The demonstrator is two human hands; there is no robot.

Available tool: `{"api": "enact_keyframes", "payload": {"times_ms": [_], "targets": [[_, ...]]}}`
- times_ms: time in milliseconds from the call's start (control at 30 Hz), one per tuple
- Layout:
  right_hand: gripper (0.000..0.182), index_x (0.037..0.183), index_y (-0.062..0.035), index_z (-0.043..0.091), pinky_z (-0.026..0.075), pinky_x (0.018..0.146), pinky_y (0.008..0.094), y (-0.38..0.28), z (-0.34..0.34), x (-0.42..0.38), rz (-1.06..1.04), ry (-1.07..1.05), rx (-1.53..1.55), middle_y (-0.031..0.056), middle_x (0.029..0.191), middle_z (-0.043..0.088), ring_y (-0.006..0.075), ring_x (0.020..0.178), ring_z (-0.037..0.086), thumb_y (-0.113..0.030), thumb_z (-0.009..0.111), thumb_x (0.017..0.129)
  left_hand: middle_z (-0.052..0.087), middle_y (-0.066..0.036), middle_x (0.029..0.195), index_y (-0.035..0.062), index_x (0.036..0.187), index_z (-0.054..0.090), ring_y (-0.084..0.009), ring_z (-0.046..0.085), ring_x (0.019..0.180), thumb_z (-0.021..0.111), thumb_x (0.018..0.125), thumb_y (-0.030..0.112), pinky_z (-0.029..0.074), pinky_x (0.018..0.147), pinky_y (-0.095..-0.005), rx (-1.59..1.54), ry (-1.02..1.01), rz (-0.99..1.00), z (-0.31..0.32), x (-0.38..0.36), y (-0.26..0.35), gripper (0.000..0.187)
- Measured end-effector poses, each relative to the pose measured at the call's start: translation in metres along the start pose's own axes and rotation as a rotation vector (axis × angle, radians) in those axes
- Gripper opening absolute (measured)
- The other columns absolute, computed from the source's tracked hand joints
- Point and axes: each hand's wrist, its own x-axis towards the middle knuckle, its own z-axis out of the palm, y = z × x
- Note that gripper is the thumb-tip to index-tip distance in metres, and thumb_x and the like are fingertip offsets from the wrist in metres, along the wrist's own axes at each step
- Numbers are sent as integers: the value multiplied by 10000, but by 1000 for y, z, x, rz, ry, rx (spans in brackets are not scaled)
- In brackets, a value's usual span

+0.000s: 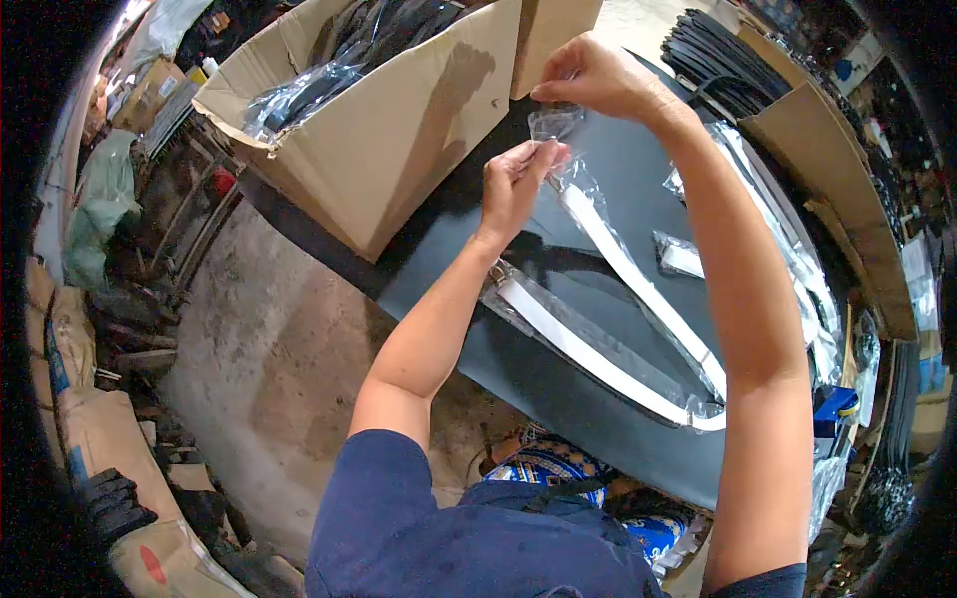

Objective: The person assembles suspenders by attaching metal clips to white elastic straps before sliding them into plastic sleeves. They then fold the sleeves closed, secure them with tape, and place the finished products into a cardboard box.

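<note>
My left hand (516, 189) is closed in a pinch on a clear plastic sleeve (590, 187), close to the buckle end of the white belt (623, 261) inside it. Just above, my right hand (598, 78) pinches the sleeve's loose upper end, which bunches between the two hands. From my left hand the bagged belt runs down across the dark tabletop (618, 159) toward my right forearm. Nearer to me lies a second white belt (558, 329), also in clear plastic, with a metal buckle at its upper end. My right forearm hides part of the table.
An open cardboard box (399, 135) with dark bagged belts stands at the table's left edge. Beyond my right arm lie more bagged white belts (778, 219), a bundle of black straps (718, 55), a cardboard flap (837, 199) and a blue object (835, 407).
</note>
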Motion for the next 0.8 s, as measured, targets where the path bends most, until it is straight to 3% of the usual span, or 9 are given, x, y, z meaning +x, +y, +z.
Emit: {"api": "enact_keyframes", "payload": {"times_ms": [167, 267, 433, 500, 567, 633, 800], "targets": [[312, 815, -23, 735, 533, 649, 336, -3, 3, 1, 96, 115, 215, 130, 709, 695, 210, 645, 674, -326, 762, 746, 695, -113, 960, -71, 1032, 663, -157, 661, 908, 561, 971, 258, 507, 865, -276, 29, -9, 59, 0, -1, 5, 351], [325, 819, -18, 731, 532, 637, 338, -12, -7, -4, -4, -31, 29, 127, 701, 690, 217, 630, 667, -334, 761, 749, 696, -117, 949, -68, 1031, 665, -157, 662, 906, 554, 974, 260, 508, 867, -279, 30, -13, 52, -1, 0, 4, 351], [309, 839, -21, 727, 530, 637, 349, -8, -3, 2, -38, -28, -1, 146, 707, 683, 235, 628, 664, -307, 771, 729, 689, -132, 984, -66, 1082, 639, -170, 658, 928, 571, 964, 237, 507, 886, -281, 89, -39, 12, -4, 4, -3, 332], [298, 844, -23, 727, 530, 641, 355, -10, -2, 2, -4, -25, -2, 157, 715, 681, 246, 635, 667, -290, 773, 720, 674, -141, 1049, -54, 1157, 600, -180, 651, 957, 630, 923, 148, 513, 895, -290, 122, 25, 139, -3, 6, -3, 311], [205, 815, 0, 719, 466, 554, 280, -12, 1, -1, -28, 22, -65, 73, 639, 658, 103, 573, 577, -203, 723, 785, 668, -139, 1067, -48, 1170, 590, -181, 645, 976, 654, 897, 104, 518, 891, -295, 125, 87, 169, 0, 3, 10, 319], [199, 818, 4, 716, 469, 553, 286, -13, 6, -3, -16, 36, -61, 85, 638, 657, 107, 574, 583, -191, 722, 780, 676, -114, 1039, -34, 1156, 591, -177, 650, 961, 698, 849, 36, 535, 867, -315, 137, 203, 289, 3, 2, 23, 333], [182, 807, 17, 700, 488, 567, 295, -19, 16, -6, 24, 24, -27, 124, 655, 665, 131, 586, 615, -158, 723, 763, 697, -85, 934, -30, 1065, 632, -142, 665, 852, 706, 856, 75, 542, 806, -282, 90, 274, 306, -7, 1, 17, 245]]}}
